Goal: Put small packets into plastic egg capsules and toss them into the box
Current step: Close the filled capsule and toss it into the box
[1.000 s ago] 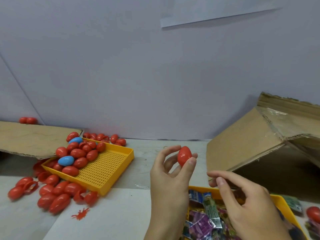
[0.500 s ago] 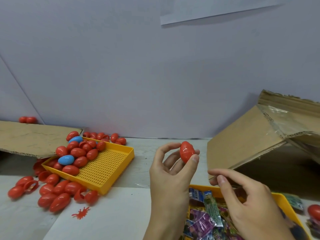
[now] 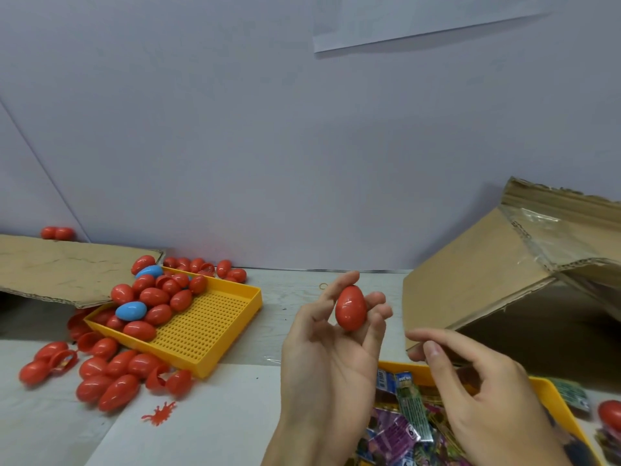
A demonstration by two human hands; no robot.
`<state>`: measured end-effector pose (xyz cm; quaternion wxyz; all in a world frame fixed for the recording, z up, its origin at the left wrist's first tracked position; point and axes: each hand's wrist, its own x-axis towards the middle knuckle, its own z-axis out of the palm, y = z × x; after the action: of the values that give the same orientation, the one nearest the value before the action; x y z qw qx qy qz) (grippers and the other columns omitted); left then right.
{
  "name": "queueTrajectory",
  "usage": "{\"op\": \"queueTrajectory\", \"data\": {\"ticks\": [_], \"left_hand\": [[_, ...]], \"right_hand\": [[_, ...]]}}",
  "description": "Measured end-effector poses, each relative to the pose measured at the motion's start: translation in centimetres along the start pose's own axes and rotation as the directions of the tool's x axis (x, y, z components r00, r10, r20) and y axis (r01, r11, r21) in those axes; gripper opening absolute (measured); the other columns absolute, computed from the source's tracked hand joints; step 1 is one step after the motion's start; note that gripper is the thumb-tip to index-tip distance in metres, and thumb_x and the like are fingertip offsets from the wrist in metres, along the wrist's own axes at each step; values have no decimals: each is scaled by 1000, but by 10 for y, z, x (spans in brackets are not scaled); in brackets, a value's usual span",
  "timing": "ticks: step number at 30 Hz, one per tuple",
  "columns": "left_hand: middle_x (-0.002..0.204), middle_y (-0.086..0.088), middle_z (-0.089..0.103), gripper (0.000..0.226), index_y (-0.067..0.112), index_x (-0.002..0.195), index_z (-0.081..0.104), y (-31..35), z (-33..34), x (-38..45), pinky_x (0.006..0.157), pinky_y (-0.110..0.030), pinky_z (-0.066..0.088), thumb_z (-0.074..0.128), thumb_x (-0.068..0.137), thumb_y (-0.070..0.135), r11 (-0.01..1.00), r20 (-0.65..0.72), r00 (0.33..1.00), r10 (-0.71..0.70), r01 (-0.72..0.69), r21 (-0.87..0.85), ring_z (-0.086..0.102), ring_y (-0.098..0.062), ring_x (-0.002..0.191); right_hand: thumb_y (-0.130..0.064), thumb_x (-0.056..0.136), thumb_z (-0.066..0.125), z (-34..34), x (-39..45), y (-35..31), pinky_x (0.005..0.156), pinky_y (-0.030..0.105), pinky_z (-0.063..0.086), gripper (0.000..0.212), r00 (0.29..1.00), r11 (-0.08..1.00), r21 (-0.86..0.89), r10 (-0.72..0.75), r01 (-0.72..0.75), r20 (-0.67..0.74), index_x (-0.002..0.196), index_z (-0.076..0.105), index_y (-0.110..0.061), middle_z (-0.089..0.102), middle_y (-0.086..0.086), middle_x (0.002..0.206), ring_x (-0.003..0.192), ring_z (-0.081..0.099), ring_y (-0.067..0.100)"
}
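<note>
Right now your left hand [image 3: 331,351] grips a closed red egg [image 3: 351,307] between thumb and curled fingers, the egg standing nearly upright with its long axis vertical and its narrower end up. It looks glossy and smooth, both halves joined, with a light glare on the shell. Your right hand [image 3: 484,395] hovers just beside and below the grip, to its right, fingers loosely curled toward the thumb and holding nothing that you can see. Directly under both hands sits a yellow tray [image 3: 554,398] filled with small printed packets [image 3: 403,428], purple, blue and green. To the right of the grip, and behind your right hand, lies a cardboard box [image 3: 477,277] tipped on its side, its dark opening facing toward you; what is inside cannot be told. Well to the left of the grip a second, perforated tray [image 3: 215,327] sits tilted and holds a heap of red eggs with two blue eggs [image 3: 131,311] among them. More red eggs [image 3: 111,375] lie loose on the table [image 3: 208,422] in front of that tray and behind it, some of them open halves. A flat cardboard sheet [image 3: 67,267] overhangs the far left end.
</note>
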<state>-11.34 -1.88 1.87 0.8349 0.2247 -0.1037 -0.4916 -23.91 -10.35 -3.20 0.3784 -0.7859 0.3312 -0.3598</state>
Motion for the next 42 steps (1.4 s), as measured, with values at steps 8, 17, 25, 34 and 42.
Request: {"op": "queueTrajectory", "data": {"ticks": [8,17,25,34,42], "left_hand": [[78,-23,60,33,-3,106,65,3,1,-3,52,-27,55,52,85,18,989,22,997,-80,82,-126,58,-24,55],[77,-21,60,33,-3,109,60,4,-4,0,50,-27,53,45,91,20,978,49,995,-89,96,-187,58,-25,53],[82,-10,67,28,6,105,65,1,-13,11,59,-23,55,68,77,2,934,-127,979,158,-107,340,66,-21,65],[97,3,66,24,32,101,62,-6,-26,13,68,-22,60,69,89,12,390,-11,917,400,-159,907,72,-11,77],[100,7,64,24,35,100,59,-9,-27,14,63,-17,57,68,90,16,353,-13,919,393,-138,925,71,-7,79]], "right_hand": [[-49,76,44,0,0,-6,66,21,53,28,1000,1000,9,-9,9,-9,94,66,-47,65,-31,88,88,59,-10],[-45,80,44,-1,-2,-14,63,23,56,22,994,992,-73,-104,103,-18,93,62,-51,64,-31,90,88,61,-5],[-25,82,70,-7,-5,-17,71,0,43,20,964,950,-192,-219,246,151,85,66,-44,64,-29,79,94,56,-13],[-58,81,64,0,1,-13,83,11,34,16,803,895,-312,-80,319,591,95,64,-52,48,-31,96,101,38,-14],[-54,88,54,4,2,-2,85,8,31,23,760,901,-253,-118,352,639,104,68,-45,47,-33,93,101,38,-12]]}}
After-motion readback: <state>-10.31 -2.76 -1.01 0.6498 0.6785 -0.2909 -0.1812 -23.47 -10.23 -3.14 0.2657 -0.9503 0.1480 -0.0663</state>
